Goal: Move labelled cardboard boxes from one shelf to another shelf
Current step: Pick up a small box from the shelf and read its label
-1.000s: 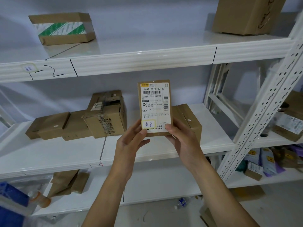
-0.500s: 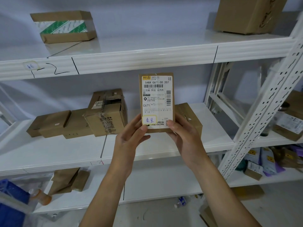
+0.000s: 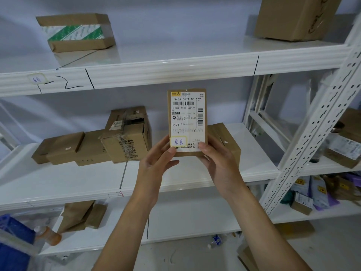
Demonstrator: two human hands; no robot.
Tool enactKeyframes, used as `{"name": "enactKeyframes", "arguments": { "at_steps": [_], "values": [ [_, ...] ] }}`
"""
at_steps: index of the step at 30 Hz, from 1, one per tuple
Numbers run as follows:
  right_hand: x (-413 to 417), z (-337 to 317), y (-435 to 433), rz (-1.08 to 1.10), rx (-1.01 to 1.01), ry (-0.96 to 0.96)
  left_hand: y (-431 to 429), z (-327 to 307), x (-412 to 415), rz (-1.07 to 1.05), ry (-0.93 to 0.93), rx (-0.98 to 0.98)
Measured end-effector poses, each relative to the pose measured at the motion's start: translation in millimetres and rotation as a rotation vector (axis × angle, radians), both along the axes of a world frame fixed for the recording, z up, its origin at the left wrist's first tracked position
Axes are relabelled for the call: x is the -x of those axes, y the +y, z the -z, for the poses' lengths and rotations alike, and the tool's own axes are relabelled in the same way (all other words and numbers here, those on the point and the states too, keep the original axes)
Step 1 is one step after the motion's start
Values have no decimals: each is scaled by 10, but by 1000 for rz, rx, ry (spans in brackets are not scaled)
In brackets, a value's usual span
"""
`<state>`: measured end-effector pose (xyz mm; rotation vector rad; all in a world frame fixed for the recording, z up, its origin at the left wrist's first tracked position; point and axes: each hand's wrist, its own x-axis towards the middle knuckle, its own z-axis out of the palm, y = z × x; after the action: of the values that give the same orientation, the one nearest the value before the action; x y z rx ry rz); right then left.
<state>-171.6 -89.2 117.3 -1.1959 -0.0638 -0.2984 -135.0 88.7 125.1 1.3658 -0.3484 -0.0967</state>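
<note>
Cardboard box [image 3: 187,122] — label "548A C671-00 207" — grasped by left hand [image 3: 156,163] and right hand [image 3: 218,163].

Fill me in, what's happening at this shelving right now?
A person is holding a small labelled cardboard box upright in front of the white shelving, label facing the camera. The left hand and right hand grip its bottom corners, so it is off any shelf. Behind it, the middle shelf carries several more brown boxes. The top shelf has a box with green-striped tape at the left and a larger carton at the right. The held box is not yet placed.
</note>
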Motion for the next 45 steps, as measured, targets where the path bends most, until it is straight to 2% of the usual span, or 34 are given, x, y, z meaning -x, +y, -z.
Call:
{"name": "enactKeyframes", "arguments": {
  "at_steps": [6,12,23,35,45],
  "values": [
    [-232,76,-73,-37,-9,38,-59,41,-236,8,26,-70],
    [-484,213,-111,20,42,111,-101,160,-531,44,46,-184],
    [-769,295,-96,107,102,308,-97,255,-845,85,143,-221],
    [-784,325,-49,120,163,316,10,294,-789,72,150,-162],
    [-621,233,328,155,263,272,399,299,-764,99,128,-116]
  ]
}}
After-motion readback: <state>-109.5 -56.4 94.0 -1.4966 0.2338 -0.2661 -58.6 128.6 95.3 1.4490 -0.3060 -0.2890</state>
